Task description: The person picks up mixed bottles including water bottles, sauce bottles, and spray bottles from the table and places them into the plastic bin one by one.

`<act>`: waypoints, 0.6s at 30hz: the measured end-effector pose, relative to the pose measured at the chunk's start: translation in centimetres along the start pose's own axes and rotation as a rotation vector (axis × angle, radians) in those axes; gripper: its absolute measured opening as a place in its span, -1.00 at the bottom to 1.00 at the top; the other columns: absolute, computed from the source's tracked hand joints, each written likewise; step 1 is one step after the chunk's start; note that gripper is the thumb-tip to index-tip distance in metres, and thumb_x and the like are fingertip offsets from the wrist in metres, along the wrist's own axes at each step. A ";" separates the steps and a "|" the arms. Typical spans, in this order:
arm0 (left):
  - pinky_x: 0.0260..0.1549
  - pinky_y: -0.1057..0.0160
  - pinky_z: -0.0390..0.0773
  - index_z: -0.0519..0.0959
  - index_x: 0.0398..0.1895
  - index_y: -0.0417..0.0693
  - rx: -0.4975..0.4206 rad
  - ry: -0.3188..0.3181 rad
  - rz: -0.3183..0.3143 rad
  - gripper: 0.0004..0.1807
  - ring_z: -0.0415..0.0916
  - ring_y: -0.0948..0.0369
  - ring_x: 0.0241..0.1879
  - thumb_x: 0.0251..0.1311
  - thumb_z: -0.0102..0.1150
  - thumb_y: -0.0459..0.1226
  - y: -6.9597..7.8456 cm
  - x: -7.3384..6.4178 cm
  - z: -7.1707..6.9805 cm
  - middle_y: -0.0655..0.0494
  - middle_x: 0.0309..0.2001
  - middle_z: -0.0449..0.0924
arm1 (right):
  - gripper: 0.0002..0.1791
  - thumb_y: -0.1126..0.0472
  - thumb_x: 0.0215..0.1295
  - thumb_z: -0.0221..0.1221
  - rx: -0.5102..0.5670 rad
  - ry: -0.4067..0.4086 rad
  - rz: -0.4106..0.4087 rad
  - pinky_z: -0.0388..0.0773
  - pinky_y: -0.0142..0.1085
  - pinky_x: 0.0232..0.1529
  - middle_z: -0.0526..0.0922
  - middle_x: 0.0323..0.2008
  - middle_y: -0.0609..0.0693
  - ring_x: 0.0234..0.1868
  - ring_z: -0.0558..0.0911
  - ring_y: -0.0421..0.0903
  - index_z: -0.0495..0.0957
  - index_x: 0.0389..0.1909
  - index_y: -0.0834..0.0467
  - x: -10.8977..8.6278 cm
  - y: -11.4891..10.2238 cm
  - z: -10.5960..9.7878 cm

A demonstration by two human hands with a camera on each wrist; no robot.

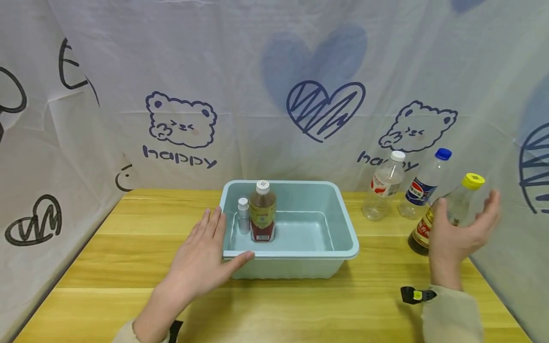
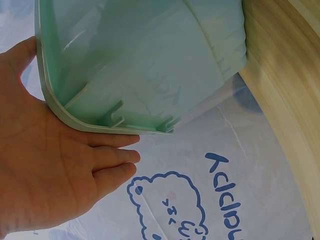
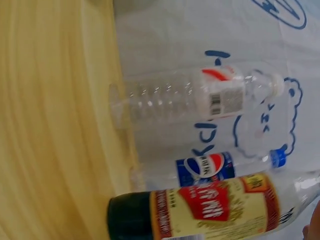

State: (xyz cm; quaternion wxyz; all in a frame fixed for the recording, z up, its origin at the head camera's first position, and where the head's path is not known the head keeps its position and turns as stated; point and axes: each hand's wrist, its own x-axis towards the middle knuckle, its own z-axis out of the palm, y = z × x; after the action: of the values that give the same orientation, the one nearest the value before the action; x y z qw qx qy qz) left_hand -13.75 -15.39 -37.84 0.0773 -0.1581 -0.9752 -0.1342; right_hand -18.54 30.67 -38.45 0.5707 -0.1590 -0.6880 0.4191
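Observation:
My left hand (image 1: 199, 264) lies with straight fingers along the left edge of a pale blue-green plastic basin (image 1: 296, 254), thumb on the front rim. The left wrist view shows that palm (image 2: 50, 165) against the basin's outer corner. On the right, my right hand (image 1: 461, 238) is spread, thumb and fingers apart, just in front of a yellow-capped sauce bottle (image 1: 422, 228) with dark liquid at its bottom. Whether it touches the bottle I cannot tell. In the right wrist view the sauce bottle (image 3: 215, 207) shows its red and yellow label; only a fingertip appears.
Inside the basin's left part stand a white-capped bottle with a red lower part (image 1: 263, 216) and a small clear bottle (image 1: 243, 221). Behind the sauce bottle are a blue-capped Pepsi bottle (image 1: 420, 190) and a clear white-capped bottle (image 1: 381, 190). A printed cloth (image 1: 257, 143) hangs behind the wooden table (image 1: 141, 238).

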 end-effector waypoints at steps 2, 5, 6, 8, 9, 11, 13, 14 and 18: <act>0.54 -0.21 0.08 0.02 0.61 -0.42 0.004 0.000 0.001 0.29 -0.14 -0.26 0.61 0.28 -0.19 0.55 0.0 0.0 0.0 -0.33 0.63 -0.13 | -0.17 0.19 0.35 0.31 0.000 -0.016 0.023 0.11 -0.36 0.52 0.27 0.54 -0.03 0.52 0.25 -0.18 0.20 0.58 0.14 0.0 0.7 -0.1; 0.54 -0.20 0.08 0.02 0.61 -0.42 0.008 0.000 0.004 0.29 -0.14 -0.25 0.61 0.28 -0.20 0.55 0.0 0.0 0.0 -0.33 0.63 -0.13 | -0.12 0.17 0.33 0.35 -0.010 -0.038 0.055 0.10 -0.35 0.53 0.24 0.56 -0.11 0.51 0.25 -0.18 0.16 0.61 0.07 0.2 2.4 -0.2; 0.54 -0.20 0.08 0.02 0.61 -0.41 0.009 0.001 0.005 0.29 -0.13 -0.25 0.61 0.28 -0.20 0.55 0.0 0.0 0.0 -0.33 0.63 -0.13 | -0.10 0.15 0.32 0.36 -0.018 -0.045 0.064 0.11 -0.34 0.54 0.24 0.56 -0.13 0.51 0.26 -0.18 0.15 0.61 0.05 0.3 3.0 -0.2; 0.54 -0.20 0.07 0.01 0.61 -0.41 0.008 0.002 0.006 0.28 -0.13 -0.26 0.61 0.28 -0.19 0.54 0.0 0.0 0.0 -0.33 0.63 -0.13 | -0.08 0.12 0.33 0.37 -0.041 -0.064 0.091 0.11 -0.34 0.54 0.22 0.56 -0.16 0.52 0.26 -0.18 0.13 0.63 0.01 0.4 4.1 -0.2; 0.54 -0.20 0.07 0.01 0.61 -0.41 0.007 0.002 0.005 0.28 -0.12 -0.26 0.61 0.28 -0.18 0.54 0.0 -0.1 0.0 -0.33 0.63 -0.13 | -0.07 0.10 0.33 0.37 -0.052 -0.076 0.108 0.11 -0.34 0.54 0.22 0.56 -0.17 0.52 0.25 -0.18 0.11 0.63 -0.01 0.5 4.5 -0.2; 0.54 -0.20 0.08 0.02 0.61 -0.42 0.006 0.002 0.003 0.28 -0.12 -0.26 0.61 0.29 -0.17 0.53 0.0 -0.1 0.0 -0.33 0.62 -0.13 | -0.05 0.07 0.34 0.36 -0.073 -0.102 0.143 0.10 -0.33 0.55 0.20 0.57 -0.17 0.53 0.25 -0.17 0.08 0.65 -0.04 0.5 5.2 -0.2; 0.54 -0.20 0.08 0.02 0.61 -0.42 0.002 -0.001 0.001 0.28 -0.12 -0.26 0.61 0.29 -0.17 0.53 0.1 -0.2 -0.1 -0.33 0.63 -0.13 | -0.03 0.07 0.34 0.36 -0.084 -0.126 0.169 0.10 -0.32 0.55 0.19 0.58 -0.17 0.54 0.25 -0.15 0.05 0.66 -0.06 0.6 5.6 -0.2; 0.54 -0.21 0.07 0.01 0.61 -0.42 -0.001 -0.002 0.000 0.28 -0.13 -0.26 0.61 0.29 -0.17 0.53 0.1 -0.2 -0.1 -0.33 0.63 -0.13 | -0.03 0.08 0.34 0.36 -0.086 -0.138 0.178 0.10 -0.31 0.56 0.19 0.58 -0.16 0.54 0.25 -0.14 0.04 0.66 -0.06 0.6 5.8 -0.2; 0.55 -0.20 0.05 0.00 0.61 -0.41 -0.004 -0.009 -0.003 0.29 -0.16 -0.25 0.62 0.28 -0.21 0.55 0.1 -0.1 -0.1 -0.33 0.63 -0.15 | 0.00 0.13 0.32 0.37 -0.082 -0.174 0.193 0.10 -0.30 0.57 0.20 0.59 -0.12 0.54 0.25 -0.12 0.03 0.67 -0.06 0.5 6.3 -0.2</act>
State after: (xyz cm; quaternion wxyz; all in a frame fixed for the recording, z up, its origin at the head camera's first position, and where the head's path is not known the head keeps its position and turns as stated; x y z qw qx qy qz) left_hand -13.59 -15.40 -37.71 0.0723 -0.1572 -0.9755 -0.1356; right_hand -20.10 34.89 -42.89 0.4587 -0.2108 -0.7330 0.4560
